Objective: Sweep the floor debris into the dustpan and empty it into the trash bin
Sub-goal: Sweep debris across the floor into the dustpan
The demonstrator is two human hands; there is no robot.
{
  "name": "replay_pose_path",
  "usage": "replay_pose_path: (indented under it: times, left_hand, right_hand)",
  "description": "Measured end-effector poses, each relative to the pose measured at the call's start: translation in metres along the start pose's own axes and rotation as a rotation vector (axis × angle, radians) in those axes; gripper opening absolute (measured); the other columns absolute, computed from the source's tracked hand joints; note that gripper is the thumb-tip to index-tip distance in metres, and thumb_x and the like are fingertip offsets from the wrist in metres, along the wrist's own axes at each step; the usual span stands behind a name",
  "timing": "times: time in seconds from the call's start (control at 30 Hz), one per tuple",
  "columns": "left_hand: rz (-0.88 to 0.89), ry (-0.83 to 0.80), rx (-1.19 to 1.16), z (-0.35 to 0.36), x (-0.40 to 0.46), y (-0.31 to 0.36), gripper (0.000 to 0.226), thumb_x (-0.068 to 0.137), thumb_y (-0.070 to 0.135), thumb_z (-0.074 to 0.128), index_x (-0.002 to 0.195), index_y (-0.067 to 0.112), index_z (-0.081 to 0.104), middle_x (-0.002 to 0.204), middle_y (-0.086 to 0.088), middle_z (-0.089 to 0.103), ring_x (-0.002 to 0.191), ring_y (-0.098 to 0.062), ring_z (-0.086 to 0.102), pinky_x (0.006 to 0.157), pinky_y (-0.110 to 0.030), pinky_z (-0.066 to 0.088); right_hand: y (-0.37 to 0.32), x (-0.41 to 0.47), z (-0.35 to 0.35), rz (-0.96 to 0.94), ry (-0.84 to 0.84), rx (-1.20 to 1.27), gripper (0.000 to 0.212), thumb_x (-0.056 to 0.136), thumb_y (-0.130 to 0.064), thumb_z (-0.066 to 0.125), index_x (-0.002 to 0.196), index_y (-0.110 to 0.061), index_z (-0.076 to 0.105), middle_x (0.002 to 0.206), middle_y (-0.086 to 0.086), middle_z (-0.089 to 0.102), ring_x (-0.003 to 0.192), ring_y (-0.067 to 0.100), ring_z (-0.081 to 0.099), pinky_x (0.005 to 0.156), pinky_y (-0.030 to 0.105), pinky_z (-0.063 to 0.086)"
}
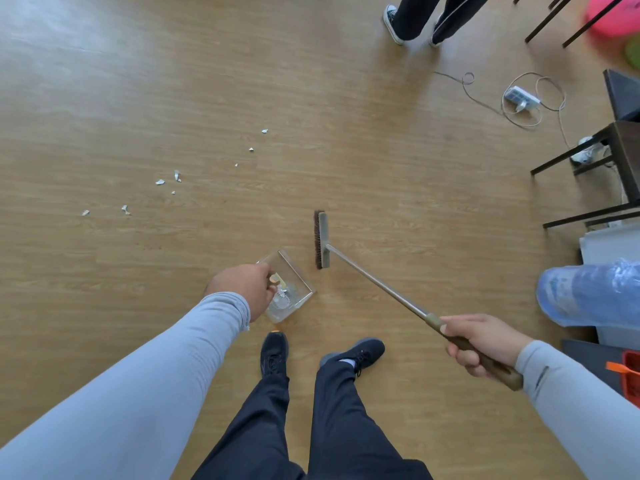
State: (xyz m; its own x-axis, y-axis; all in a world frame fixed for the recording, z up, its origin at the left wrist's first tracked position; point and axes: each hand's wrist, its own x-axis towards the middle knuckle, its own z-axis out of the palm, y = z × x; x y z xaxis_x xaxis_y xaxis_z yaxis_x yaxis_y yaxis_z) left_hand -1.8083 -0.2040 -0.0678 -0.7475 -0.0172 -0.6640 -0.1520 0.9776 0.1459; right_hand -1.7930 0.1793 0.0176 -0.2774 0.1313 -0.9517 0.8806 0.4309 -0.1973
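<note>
Wood-grain laminate floor fills the view, with small white scraps of debris scattered across its left-centre, well apart from the tools. The left hand grips the near edge of a clear plastic dustpan, fingers curled over its rim; the pan is held low, just ahead of the person's dark shoes, and some pale bits lie inside it. The right hand is wrapped round the brown grip of a broom, whose metal shaft runs up and left to a flat grey head with dark bristles. The bristles face left, and the head stands just to the right of the dustpan, not touching it. Both arms wear light grey sleeves.

At the right edge sits a trash bin lined with a blue plastic bag, near the broom hand. Beyond it are dark chair legs, and a white power strip with looping cables lies on the floor. At the top, another person's legs in dark trousers and sneakers stand on the floor, with a pink ball in the top right corner. An orange container shows at the lower right edge.
</note>
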Motion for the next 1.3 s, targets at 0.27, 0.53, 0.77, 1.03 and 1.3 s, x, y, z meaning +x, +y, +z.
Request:
replay_pose_path:
  times: [0.27, 0.53, 0.77, 1.03, 1.3]
  left_hand:
    - [0.007, 0.019, 0.016, 0.001, 0.000, 0.000, 0.033, 0.100, 0.043, 0.046, 0.128, 0.029, 0.055, 0.103, 0.004, 0.070, 0.085, -0.021, 0.066, 0.069, -0.033, 0.055]
    - [0.008, 0.033, 0.006, 0.006, 0.000, -0.003, 0.033, 0.098, 0.046, 0.047, 0.127, 0.031, 0.055, 0.103, 0.005, 0.070, 0.085, -0.021, 0.067, 0.073, -0.036, 0.059]
    - [0.009, 0.015, -0.017, 0.006, 0.001, -0.003, 0.035, 0.099, 0.045, 0.047, 0.129, 0.030, 0.054, 0.108, 0.005, 0.070, 0.089, -0.021, 0.067, 0.075, -0.036, 0.058]
    - [0.002, 0.033, -0.012, 0.011, -0.001, -0.002, 0.034, 0.097, 0.046, 0.046, 0.127, 0.032, 0.054, 0.103, 0.007, 0.070, 0.087, -0.020, 0.067, 0.073, -0.035, 0.058]
    - [-0.003, 0.041, -0.011, 0.011, -0.002, 0.001, 0.033, 0.098, 0.047, 0.047, 0.125, 0.031, 0.055, 0.100, 0.006, 0.070, 0.084, -0.020, 0.066, 0.071, -0.035, 0.057]
  right_hand:
    - [0.004, -0.012, 0.002, -0.022, 0.000, -0.139, 0.014, 0.099, -0.012, 0.060, 0.113, -0.013, 0.065, 0.068, 0.015, 0.062, 0.043, 0.018, 0.049, 0.037, 0.024, 0.041]
    - [0.032, 0.005, 0.013, 0.012, 0.365, -0.626, 0.026, 0.103, -0.039, 0.043, 0.092, -0.022, 0.060, 0.072, 0.002, 0.056, 0.060, 0.025, 0.055, 0.053, 0.027, 0.041]
    - [0.042, 0.004, -0.009, 0.052, 0.455, -0.760, 0.031, 0.101, -0.043, 0.044, 0.088, -0.020, 0.061, 0.070, -0.001, 0.057, 0.066, 0.026, 0.059, 0.057, 0.028, 0.044]
    - [0.047, 0.006, -0.013, 0.075, 0.414, -0.836, 0.035, 0.103, -0.042, 0.043, 0.095, -0.015, 0.064, 0.076, 0.001, 0.061, 0.065, 0.020, 0.056, 0.053, 0.025, 0.038]
    - [0.046, 0.011, 0.001, 0.037, 0.512, -0.965, 0.035, 0.099, -0.038, 0.030, 0.108, -0.029, 0.063, 0.095, -0.001, 0.070, 0.087, 0.024, 0.068, 0.075, 0.034, 0.053]
